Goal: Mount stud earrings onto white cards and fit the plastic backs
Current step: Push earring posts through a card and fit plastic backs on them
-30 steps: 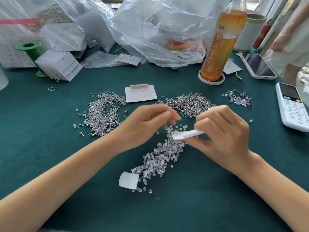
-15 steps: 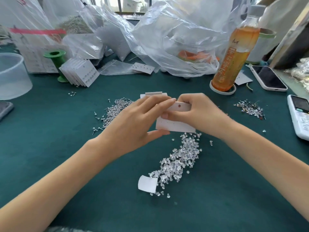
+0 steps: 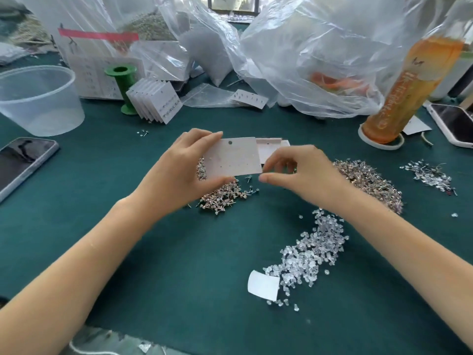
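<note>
We see a table covered in dark teal cloth [image 3: 102,175]. On it lie two heaps of metal stud earrings, one at centre [image 3: 222,196] and one to the right [image 3: 371,183], a smaller tangle of studs [image 3: 430,174] at the far right, and a trail of clear plastic earring backs [image 3: 312,252] ending at a small curled white paper slip [image 3: 263,285]. Along the back we see a clear plastic tub [image 3: 38,101], a green plastic spool [image 3: 125,90], a fanned stack of white earring cards [image 3: 156,101] and crumpled clear plastic bags [image 3: 320,60]. A bottle of orange drink [image 3: 407,90] stands at the right. A dark phone [image 3: 23,162] lies at the left edge, another phone [image 3: 455,124] at the right.
</note>
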The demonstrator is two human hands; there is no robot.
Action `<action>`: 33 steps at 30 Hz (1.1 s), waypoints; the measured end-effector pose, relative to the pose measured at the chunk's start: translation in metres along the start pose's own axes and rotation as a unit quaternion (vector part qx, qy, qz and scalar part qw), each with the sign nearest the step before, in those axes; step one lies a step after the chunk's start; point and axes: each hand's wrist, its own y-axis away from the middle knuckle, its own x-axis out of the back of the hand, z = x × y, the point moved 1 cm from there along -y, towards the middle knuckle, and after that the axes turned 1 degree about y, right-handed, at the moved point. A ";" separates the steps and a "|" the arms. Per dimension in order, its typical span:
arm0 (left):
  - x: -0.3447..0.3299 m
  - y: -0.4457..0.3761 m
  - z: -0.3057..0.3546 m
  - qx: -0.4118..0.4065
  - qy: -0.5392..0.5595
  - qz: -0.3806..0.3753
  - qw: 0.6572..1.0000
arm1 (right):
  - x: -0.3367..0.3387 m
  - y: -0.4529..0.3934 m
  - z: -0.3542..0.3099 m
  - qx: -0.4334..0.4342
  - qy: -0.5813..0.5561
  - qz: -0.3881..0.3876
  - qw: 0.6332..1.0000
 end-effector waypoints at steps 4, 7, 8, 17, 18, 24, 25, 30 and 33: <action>-0.002 0.000 -0.005 0.029 0.018 -0.020 0.999 | -0.012 0.011 0.006 0.016 0.068 -0.010 0.998; -0.001 -0.001 -0.007 0.039 0.023 -0.017 0.999 | -0.014 0.011 0.006 0.030 0.068 -0.016 0.997; -0.001 -0.001 -0.008 0.041 0.025 -0.016 0.999 | -0.015 0.011 0.006 0.035 0.073 -0.019 0.997; -0.007 0.001 0.002 0.034 0.062 -0.032 0.997 | -0.004 0.018 -0.008 0.070 0.012 0.037 0.997; -0.009 0.002 0.005 0.028 0.071 -0.036 0.996 | 0.000 0.018 -0.011 0.076 -0.001 0.053 0.996; -0.020 0.008 0.022 -0.015 0.108 -0.064 0.992 | -0.001 0.022 -0.028 0.111 0.022 0.085 0.990; -0.020 0.009 0.024 -0.020 0.109 -0.067 0.992 | -0.003 0.023 -0.028 0.109 0.023 0.082 0.990; -0.024 0.010 0.029 -0.028 0.103 -0.072 0.992 | -0.004 0.026 -0.030 0.109 0.047 0.064 0.991; -0.023 0.010 0.028 -0.021 0.100 -0.071 0.992 | -0.003 0.027 -0.029 0.106 0.061 0.059 0.991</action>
